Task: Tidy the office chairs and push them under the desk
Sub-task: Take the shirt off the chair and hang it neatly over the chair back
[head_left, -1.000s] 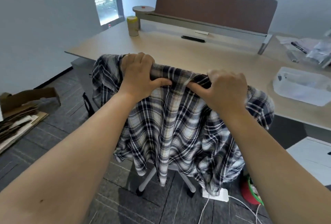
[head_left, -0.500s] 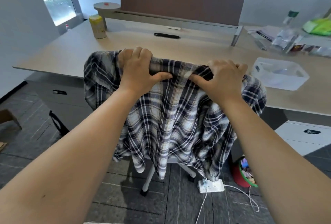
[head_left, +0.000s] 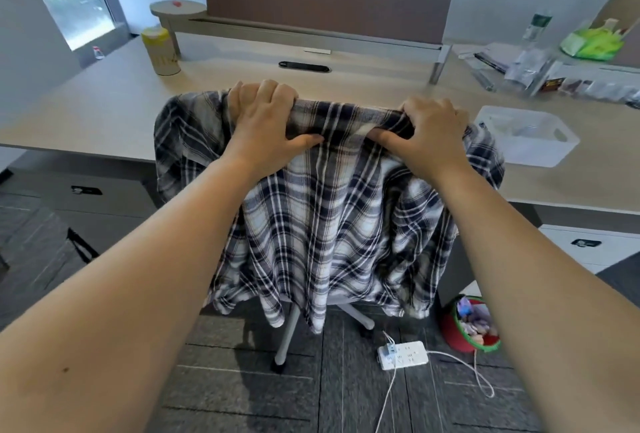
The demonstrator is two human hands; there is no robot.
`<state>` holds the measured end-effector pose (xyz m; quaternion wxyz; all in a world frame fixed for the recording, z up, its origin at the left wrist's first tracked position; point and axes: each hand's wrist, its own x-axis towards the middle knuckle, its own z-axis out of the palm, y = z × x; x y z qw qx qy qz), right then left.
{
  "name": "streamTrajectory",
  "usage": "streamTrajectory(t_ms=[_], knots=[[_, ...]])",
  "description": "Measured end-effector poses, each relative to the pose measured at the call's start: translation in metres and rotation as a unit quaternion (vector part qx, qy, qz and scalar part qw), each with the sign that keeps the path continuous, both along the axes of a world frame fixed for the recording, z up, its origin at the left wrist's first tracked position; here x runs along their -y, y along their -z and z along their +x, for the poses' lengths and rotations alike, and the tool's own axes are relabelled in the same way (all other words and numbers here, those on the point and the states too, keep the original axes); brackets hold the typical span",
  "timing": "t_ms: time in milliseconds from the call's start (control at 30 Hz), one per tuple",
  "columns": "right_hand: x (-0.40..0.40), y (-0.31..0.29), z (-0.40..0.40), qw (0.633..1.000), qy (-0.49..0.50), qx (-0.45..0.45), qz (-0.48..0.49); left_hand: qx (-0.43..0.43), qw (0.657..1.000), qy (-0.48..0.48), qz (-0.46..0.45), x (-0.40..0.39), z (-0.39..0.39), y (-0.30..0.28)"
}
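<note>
Desk (head_left: 104, 113) edge now sits nearer mid-frame vs a sec ago, chair (head_left: 287, 335) rolled closer w/ shirt (head_left: 329, 224) on top, left hand (head_left: 266, 120) & right hand (head_left: 429, 134) both clamped on its backrest, so push is underway.

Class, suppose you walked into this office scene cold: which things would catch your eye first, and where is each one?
First, the plaid shirt draped over the chair back in the centre, gripped along its top edge by the left hand and right hand. Next, the white power strip on the floor by the chair's base, beside a red bin. The long desk lies just beyond.
</note>
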<state>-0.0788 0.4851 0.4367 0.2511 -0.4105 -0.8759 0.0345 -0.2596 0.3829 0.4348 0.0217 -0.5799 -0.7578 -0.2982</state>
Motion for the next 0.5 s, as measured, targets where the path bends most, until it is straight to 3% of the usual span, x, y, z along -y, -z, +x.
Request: streamTrajectory(t_ms=[133,267,367,500], knots=[[0.010,-0.006,0.003,0.999,0.025,0.009,-0.033,-0.014,0.999,-0.022,-0.041,0.008,0.009,-0.008],[0.036,-0.013,0.021,0.997,0.034,-0.062,-0.017,-0.017,0.999,-0.041,0.031,0.024,0.035,-0.018],[0.054,-0.020,0.050,0.988,0.027,-0.149,-0.039,0.037,0.996,0.010,0.085,0.033,0.068,-0.027],[0.076,-0.023,0.109,0.982,0.051,-0.162,-0.082,0.099,0.988,0.115,0.037,0.036,0.128,-0.034]])
